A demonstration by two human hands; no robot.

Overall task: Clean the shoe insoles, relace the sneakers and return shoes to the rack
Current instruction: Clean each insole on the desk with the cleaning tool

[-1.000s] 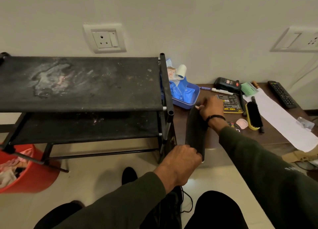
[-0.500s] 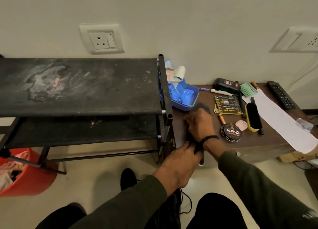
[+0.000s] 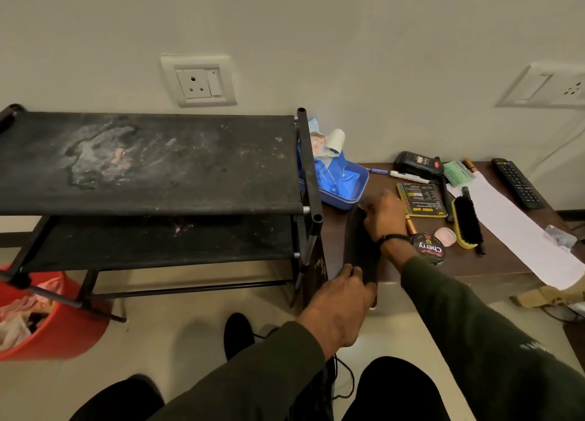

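A plain cream wall (image 3: 348,40) with two socket plates (image 3: 198,80) rises behind a brown table (image 3: 474,262) and pale tiled floor (image 3: 177,335).

The rack (image 3: 152,164) has matt black cloth shelves, dusty and stained, on metal tubes. The table (image 3: 493,262) is smooth dark wood; the polish tin (image 3: 429,250) looks glossy.

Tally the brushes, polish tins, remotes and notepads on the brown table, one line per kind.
Brush: 1
Polish tin: 1
Remote: 1
Notepad: 1
Total: 4
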